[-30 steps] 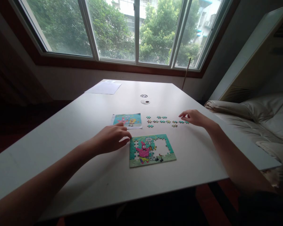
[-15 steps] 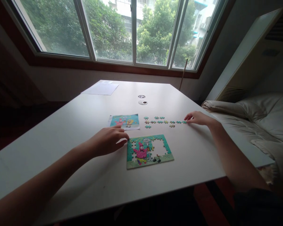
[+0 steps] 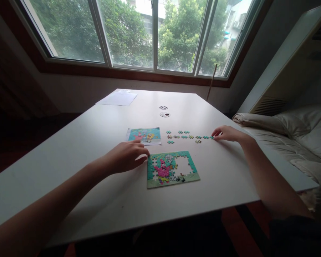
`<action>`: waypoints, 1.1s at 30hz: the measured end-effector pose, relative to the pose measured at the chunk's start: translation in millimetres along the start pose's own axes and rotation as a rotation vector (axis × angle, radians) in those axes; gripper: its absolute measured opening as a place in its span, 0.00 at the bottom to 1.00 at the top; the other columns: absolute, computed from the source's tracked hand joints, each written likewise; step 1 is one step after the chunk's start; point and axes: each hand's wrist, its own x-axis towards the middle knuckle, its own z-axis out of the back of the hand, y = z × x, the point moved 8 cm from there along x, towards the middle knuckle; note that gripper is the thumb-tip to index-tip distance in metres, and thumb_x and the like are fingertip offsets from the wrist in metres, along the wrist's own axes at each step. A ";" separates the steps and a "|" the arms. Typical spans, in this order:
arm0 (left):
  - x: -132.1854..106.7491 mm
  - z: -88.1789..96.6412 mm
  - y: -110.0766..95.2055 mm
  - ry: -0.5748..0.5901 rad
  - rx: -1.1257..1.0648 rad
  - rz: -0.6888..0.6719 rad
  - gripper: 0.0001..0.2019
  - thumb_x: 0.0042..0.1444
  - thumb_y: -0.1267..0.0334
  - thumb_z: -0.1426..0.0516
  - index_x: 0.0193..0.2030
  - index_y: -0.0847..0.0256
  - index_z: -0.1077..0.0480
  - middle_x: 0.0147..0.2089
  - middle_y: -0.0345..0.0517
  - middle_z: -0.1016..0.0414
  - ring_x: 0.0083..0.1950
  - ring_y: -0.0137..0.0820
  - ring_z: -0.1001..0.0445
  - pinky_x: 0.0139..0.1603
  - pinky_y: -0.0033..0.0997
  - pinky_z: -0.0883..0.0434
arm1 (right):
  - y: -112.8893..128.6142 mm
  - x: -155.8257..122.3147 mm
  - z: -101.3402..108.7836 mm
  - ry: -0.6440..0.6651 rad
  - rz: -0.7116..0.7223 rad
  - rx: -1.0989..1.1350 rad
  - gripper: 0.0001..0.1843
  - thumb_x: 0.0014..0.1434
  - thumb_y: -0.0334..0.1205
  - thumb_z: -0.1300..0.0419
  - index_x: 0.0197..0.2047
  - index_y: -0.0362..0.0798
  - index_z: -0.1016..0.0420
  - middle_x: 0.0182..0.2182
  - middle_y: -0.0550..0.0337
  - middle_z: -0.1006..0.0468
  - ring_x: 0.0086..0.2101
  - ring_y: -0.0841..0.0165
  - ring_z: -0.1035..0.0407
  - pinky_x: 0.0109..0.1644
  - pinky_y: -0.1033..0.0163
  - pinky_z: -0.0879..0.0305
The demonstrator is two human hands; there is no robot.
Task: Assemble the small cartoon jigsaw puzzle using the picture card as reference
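Note:
A partly filled cartoon jigsaw puzzle (image 3: 188, 175) lies flat near the table's front edge, with a bare gap in its right half. My left hand (image 3: 125, 157) rests on the table at the puzzle's upper left corner, fingers loosely curved and fingertips touching its edge, holding nothing. Several loose teal puzzle pieces (image 3: 184, 136) lie in rows beyond the puzzle. My right hand (image 3: 227, 133) lies at the right end of that row, with thumb and forefinger pinched on the end piece (image 3: 211, 137). A small reference picture (image 3: 144, 135) lies just beyond my left hand.
The white table (image 3: 96, 128) carries a sheet of paper (image 3: 117, 98) at the far left and two small round objects (image 3: 164, 114) in the middle. Pale bedding (image 3: 291, 128) lies off the table's right edge. A thin stick (image 3: 211, 85) leans by the windows.
My right hand has moved right and lowered from hovering over the loose pieces to pinching the end piece. My left hand has stayed at the puzzle's corner.

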 end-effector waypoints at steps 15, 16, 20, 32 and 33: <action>-1.9 8.9 -6.7 -0.048 0.024 0.010 0.19 0.48 0.45 0.42 0.41 0.55 0.26 0.35 0.45 0.24 0.41 0.39 0.28 0.33 0.32 0.33 | -2.8 2.6 -0.7 -0.028 0.016 0.003 0.13 0.47 0.38 0.41 0.38 0.48 0.21 0.33 0.58 0.20 0.34 0.65 0.27 0.37 0.66 0.35; -1.9 8.6 -6.2 -0.050 0.027 0.009 0.20 0.48 0.44 0.42 0.41 0.55 0.26 0.35 0.46 0.24 0.41 0.40 0.28 0.33 0.32 0.33 | -3.3 3.1 -0.8 -0.033 0.014 0.001 0.13 0.48 0.38 0.41 0.38 0.48 0.21 0.33 0.59 0.20 0.34 0.66 0.27 0.37 0.66 0.35; -1.8 6.3 -4.5 -0.038 0.040 0.017 0.21 0.48 0.43 0.42 0.41 0.55 0.27 0.35 0.46 0.24 0.41 0.40 0.28 0.33 0.32 0.33 | -3.1 3.3 -0.5 -0.046 0.012 -0.006 0.13 0.48 0.39 0.41 0.37 0.48 0.21 0.34 0.58 0.20 0.34 0.66 0.27 0.37 0.67 0.35; -1.8 6.2 -3.4 -0.029 0.029 0.040 0.22 0.47 0.42 0.42 0.42 0.54 0.27 0.35 0.46 0.24 0.42 0.42 0.28 0.34 0.34 0.33 | 22.3 0.8 5.0 -0.105 0.081 -0.007 0.15 0.51 0.44 0.42 0.40 0.49 0.22 0.34 0.59 0.20 0.34 0.66 0.29 0.39 0.66 0.37; -1.8 6.3 -3.6 -0.030 0.025 0.038 0.22 0.47 0.42 0.42 0.42 0.54 0.27 0.35 0.46 0.24 0.42 0.42 0.28 0.34 0.34 0.33 | 25.4 0.8 3.6 -0.098 0.091 -0.001 0.15 0.50 0.45 0.42 0.39 0.49 0.22 0.35 0.59 0.21 0.34 0.66 0.29 0.38 0.66 0.37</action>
